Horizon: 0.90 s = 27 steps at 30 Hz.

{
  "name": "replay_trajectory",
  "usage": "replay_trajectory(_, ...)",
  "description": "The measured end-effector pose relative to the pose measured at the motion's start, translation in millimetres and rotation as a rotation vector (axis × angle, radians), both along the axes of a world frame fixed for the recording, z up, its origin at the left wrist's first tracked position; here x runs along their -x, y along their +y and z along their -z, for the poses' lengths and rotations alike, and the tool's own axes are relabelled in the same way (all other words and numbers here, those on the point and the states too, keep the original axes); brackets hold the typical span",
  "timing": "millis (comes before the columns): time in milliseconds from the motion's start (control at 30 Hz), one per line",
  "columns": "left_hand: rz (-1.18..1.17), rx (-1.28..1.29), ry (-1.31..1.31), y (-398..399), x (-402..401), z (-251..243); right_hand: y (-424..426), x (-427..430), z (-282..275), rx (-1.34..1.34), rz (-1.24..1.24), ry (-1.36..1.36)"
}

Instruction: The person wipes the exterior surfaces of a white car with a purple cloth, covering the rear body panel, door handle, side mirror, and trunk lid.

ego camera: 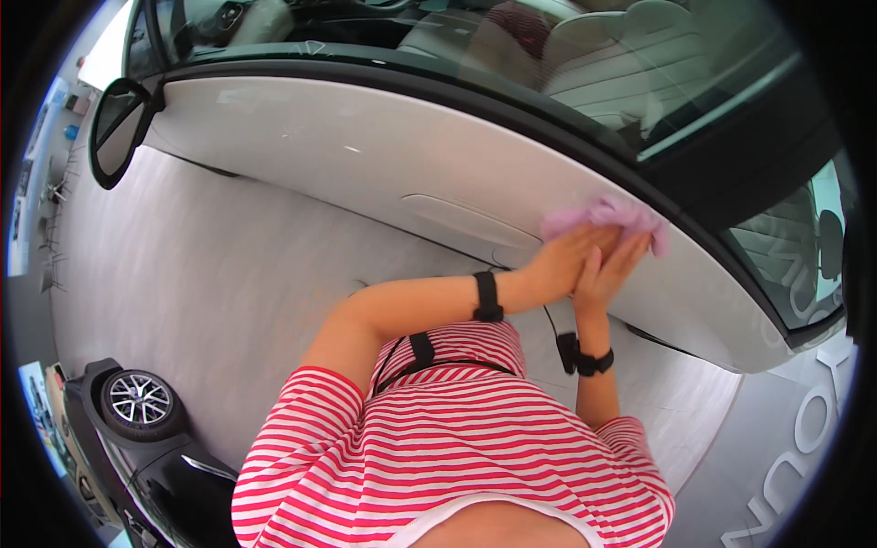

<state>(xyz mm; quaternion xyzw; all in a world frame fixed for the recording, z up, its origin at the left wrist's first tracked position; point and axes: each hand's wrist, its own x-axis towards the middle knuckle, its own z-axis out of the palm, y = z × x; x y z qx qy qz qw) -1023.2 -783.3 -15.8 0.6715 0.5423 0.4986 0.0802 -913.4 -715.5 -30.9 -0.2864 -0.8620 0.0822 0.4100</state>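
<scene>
Both my hands press a pink cloth (pixel 603 216) against the light-coloured door panel (pixel 329 140) of a car, just below the black window trim and to the right of the door handle (pixel 469 219). My left hand (pixel 558 264) lies with its fingers on the cloth, partly blurred. Close against it, my right hand (pixel 606 274) has its fingertips on the cloth's lower edge. Each wrist wears a black strap. How far the fingers are closed around the cloth is hidden.
The car's side mirror (pixel 118 133) sticks out at the upper left. The side window (pixel 438 48) shows pale seats. A dark car (pixel 171 479) with a spoked wheel (pixel 140 401) stands at the lower left on the grey floor (pixel 233 274). Large lettering is at the lower right.
</scene>
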Motion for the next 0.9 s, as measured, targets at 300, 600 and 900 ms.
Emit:
replay_trajectory(300, -0.269, -0.034, 0.825, 37, -65, -14, 28, -68, 6, 0.090, 0.042, 0.148)
replay_trajectory(600, -0.602, 0.002, 0.677, -34, 39, 6, -9, 58, -3, -0.257, -0.029, -0.051)
replay_trajectory(900, -1.016, 0.211, 0.534, -147, 157, 37, -122, 218, -16, -0.332, -0.379, -0.230)
